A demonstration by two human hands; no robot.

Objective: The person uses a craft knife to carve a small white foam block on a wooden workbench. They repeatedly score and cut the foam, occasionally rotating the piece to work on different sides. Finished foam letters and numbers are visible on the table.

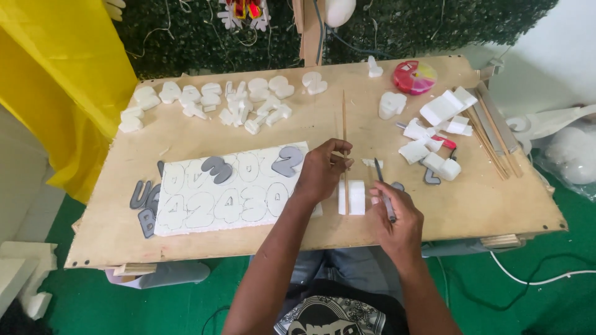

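Both hands busy: left hand on wooden stick; right hand holds knife.

Both forearms are showing bare right up to the elbows, with no sleeves, watch or bands coming into view. The person is wearing a black top carrying a grey-and-white printed graphic across the chest, and faded blue jeans are peeking out just beneath it.

It was a craft workshop: a rough plywood worktable held a white foam sheet with traced outlines, cut foam shapes, offcuts and wooden strips.
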